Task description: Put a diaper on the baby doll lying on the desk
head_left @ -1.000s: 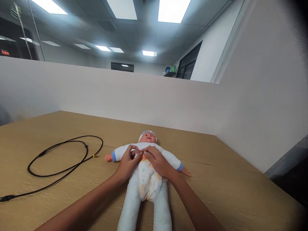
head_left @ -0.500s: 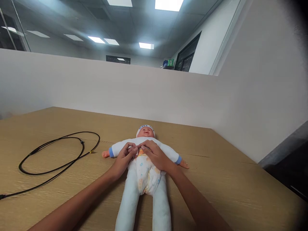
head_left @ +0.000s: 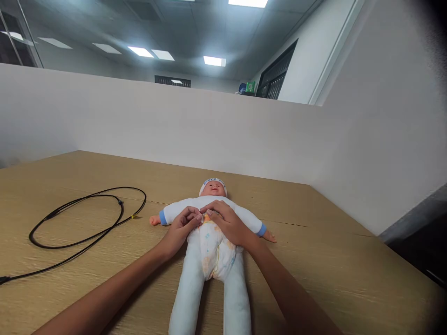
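Note:
On its back lies a baby doll [head_left: 213,188] in a white outfit with blue cuffs and a white headband with lettering. A white printed diaper [head_left: 214,253] with an orange waist patch is around its hips, over the white legs. At the diaper's left waist edge, my left hand [head_left: 181,229] is closed, with thumb and curled fingers pinched together. My right hand [head_left: 228,223] lies across the front of the waistband, fingers bent over its top edge and thumb close to the fingertips. Both hands' fingertips nearly meet and hide part of the waistband.
A looped black cable [head_left: 122,218] with a yellow tie lies left of the doll on the wooden table [head_left: 314,270]. A pale partition wall [head_left: 195,125] rises behind the table and continues along the right side.
The camera view has shifted slightly, so the scene sits a little higher and further right. Both hands stay at the diaper's waist, with hardly any change in their fingers.

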`<act>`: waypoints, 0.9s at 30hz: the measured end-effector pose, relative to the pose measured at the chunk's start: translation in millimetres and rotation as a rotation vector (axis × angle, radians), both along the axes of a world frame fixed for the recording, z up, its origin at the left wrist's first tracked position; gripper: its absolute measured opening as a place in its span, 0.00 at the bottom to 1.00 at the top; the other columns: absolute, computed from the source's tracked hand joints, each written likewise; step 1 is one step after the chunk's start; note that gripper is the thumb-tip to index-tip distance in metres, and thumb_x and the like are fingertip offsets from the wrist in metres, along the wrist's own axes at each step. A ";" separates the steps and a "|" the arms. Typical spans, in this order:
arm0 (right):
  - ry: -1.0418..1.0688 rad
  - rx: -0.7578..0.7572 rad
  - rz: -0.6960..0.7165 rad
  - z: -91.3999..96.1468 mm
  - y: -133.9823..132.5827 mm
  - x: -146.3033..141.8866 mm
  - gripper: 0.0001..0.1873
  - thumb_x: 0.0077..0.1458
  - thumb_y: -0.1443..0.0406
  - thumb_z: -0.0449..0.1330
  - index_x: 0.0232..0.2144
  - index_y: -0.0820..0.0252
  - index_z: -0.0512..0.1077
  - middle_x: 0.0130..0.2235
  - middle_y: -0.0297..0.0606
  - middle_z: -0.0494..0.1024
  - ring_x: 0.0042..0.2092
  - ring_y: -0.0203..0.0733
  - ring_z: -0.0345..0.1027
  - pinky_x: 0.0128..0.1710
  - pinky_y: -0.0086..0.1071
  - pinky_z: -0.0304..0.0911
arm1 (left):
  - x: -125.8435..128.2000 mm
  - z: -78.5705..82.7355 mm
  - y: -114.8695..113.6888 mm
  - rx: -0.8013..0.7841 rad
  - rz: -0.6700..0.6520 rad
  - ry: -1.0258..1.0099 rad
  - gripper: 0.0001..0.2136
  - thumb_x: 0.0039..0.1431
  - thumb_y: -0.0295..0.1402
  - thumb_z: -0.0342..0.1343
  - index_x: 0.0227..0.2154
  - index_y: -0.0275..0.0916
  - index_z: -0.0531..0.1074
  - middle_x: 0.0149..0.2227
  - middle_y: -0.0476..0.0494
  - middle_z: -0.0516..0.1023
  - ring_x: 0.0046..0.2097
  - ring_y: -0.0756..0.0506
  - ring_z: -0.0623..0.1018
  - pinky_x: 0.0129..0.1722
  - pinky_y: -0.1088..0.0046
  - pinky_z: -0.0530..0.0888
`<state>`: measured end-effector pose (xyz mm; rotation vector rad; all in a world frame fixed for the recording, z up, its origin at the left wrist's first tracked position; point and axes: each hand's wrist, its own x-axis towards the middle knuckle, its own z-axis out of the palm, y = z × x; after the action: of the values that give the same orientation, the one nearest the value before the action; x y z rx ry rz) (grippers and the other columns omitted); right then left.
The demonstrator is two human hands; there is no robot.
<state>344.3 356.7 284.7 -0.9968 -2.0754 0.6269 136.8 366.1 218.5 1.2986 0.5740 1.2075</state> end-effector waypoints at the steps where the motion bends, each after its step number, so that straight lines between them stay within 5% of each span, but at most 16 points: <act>1: 0.002 -0.002 -0.003 -0.3 0.4 -0.1 0.14 0.77 0.58 0.56 0.48 0.51 0.81 0.51 0.38 0.84 0.57 0.49 0.73 0.63 0.46 0.62 | 0.5 0.2 -0.1 0.007 0.012 0.007 0.19 0.64 0.51 0.70 0.39 0.40 0.73 0.35 0.51 0.71 0.37 0.48 0.67 0.39 0.74 0.64; 12: 0.003 -0.010 -0.005 -3.5 1.8 0.6 0.13 0.77 0.58 0.56 0.49 0.51 0.81 0.53 0.37 0.84 0.58 0.49 0.73 0.65 0.48 0.62 | 6.7 11.3 -10.5 -0.091 0.099 -0.038 0.25 0.54 0.54 0.75 0.35 0.39 0.73 0.32 0.50 0.73 0.36 0.49 0.68 0.37 0.74 0.65; 27: 0.005 -0.025 -0.005 -2.7 -0.3 0.3 0.13 0.76 0.58 0.56 0.50 0.50 0.81 0.54 0.37 0.84 0.59 0.48 0.73 0.65 0.47 0.64 | 7.9 7.5 -10.8 -0.066 0.104 -0.042 0.22 0.59 0.53 0.73 0.36 0.40 0.74 0.34 0.50 0.73 0.37 0.48 0.69 0.38 0.74 0.68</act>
<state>344.7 356.4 282.0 -1.0129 -2.0651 0.6541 144.8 355.3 226.0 1.1972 0.6524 1.2872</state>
